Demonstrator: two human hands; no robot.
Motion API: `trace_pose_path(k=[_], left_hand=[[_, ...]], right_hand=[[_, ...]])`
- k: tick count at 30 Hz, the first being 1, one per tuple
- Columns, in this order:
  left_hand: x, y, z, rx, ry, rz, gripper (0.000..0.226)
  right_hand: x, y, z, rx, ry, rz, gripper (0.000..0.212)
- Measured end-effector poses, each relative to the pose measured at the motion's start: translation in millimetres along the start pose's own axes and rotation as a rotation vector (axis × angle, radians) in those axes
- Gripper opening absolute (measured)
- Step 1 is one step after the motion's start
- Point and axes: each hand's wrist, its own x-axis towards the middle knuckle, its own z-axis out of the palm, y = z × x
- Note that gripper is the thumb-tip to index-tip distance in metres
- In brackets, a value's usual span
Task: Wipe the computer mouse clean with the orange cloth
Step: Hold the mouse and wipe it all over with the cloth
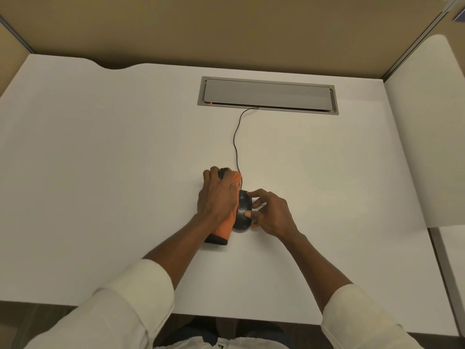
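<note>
Head view: at frame centre, the black mouse (242,212) is pinched by right hand (270,215) fingers; the orange cloth (222,227) is pressed against its left side by the left hand (217,197), fingers closed. Open counter (100,172) surrounds them, edges well apart.

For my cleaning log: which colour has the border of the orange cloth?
Black, along the near end of the orange cloth, seen in the head view.

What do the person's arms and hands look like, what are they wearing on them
Both arms wear loose cream-white long sleeves, the left sleeve and right sleeve pushed up, leaving the forearms bare. The left hand and right hand are bare: no gloves, and no rings or watch that show.
</note>
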Motion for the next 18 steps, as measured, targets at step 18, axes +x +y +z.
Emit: trace_pose_path(k=[18], left_hand=[[-63, 13, 9, -0.05, 0.045, -0.067, 0.047]], right_hand=[[0, -1, 2, -0.072, 0.038, -0.007, 0.047]])
